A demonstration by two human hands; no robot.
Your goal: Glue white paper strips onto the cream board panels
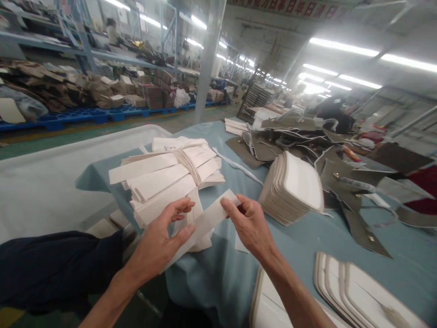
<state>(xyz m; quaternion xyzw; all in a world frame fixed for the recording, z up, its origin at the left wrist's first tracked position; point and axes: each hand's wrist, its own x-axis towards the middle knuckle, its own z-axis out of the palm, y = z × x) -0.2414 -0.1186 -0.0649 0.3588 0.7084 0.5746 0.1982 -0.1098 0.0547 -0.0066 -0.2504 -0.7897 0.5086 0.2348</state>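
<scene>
A pale, flat strip (pixel 208 222) slants across in front of me. My right hand (pixel 248 218) pinches its upper end between thumb and fingers. Lower down, my left hand (pixel 162 241) has its thumb lying against the strip while its fingers stay apart from the thumb, curved in the air. Behind the left hand lies a thick bundle of similar cream strips (pixel 160 175), bound round with a tan band (pixel 189 166). More loose strips (pixel 196 243) hang under it, partly covered by the left hand and the held strip.
Blue-grey cloth (pixel 293 246) covers the table. A stack of cream rounded panels (pixel 290 187) stands right of my hands, with more panels (pixel 362 291) nearer me. Olive pieces with straps (pixel 341 182) pile up behind. Dark blue fabric (pixel 61 264), perhaps a sleeve, enters at left.
</scene>
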